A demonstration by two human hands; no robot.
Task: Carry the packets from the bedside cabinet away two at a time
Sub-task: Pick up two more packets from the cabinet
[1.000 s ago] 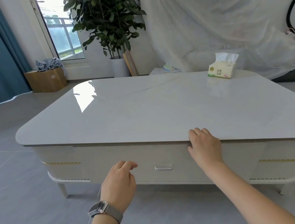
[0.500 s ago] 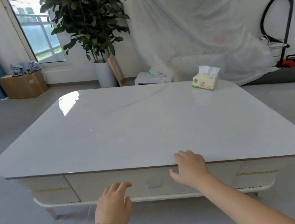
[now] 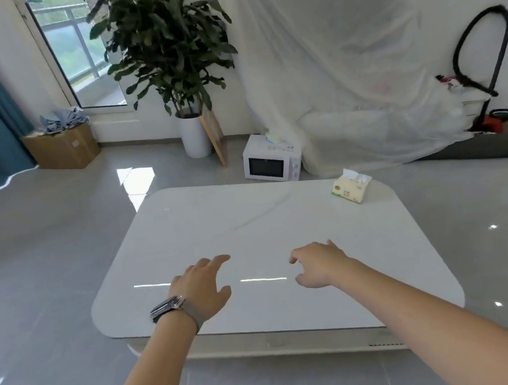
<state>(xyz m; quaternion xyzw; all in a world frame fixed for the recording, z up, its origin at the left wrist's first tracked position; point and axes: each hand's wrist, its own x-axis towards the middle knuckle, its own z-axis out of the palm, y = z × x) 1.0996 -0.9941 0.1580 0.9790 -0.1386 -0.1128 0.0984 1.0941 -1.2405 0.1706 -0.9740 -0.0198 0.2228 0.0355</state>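
Both hands are held out over a white marble-look table [image 3: 281, 221] in the lower centre of the frame, and nothing is carried in either. The left hand [image 3: 202, 290], with a watch [image 3: 167, 308] strapped at the wrist, is seen from the back with its fingers extended and loosely spread toward the upper right; no object is gripped. The right hand [image 3: 317, 264], right of centre, is held with the fingers loosely curled downward and the thumb apart; nothing is pinched or enclosed by it. Whether either hand touches the tabletop cannot be told; both appear to hover just above it.

No bedside cabinet is in view and no packets can be identified. The only packaged item seen is a soft pack of tissues [image 3: 352, 188] at the far right corner of the table, well apart from both hands; whether it counts among the task's packets cannot be determined. A white microwave oven [image 3: 271, 163] stands on the floor beyond the table, beside a potted plant [image 3: 172, 58].

The step in hand is judged to be the walk to collect packets, with the hands free. It would be done well if the cabinet were located first and one packet were taken in each hand, so that two are carried per trip. The low table should be skirted, and care is advised on the glossy floor tiles.
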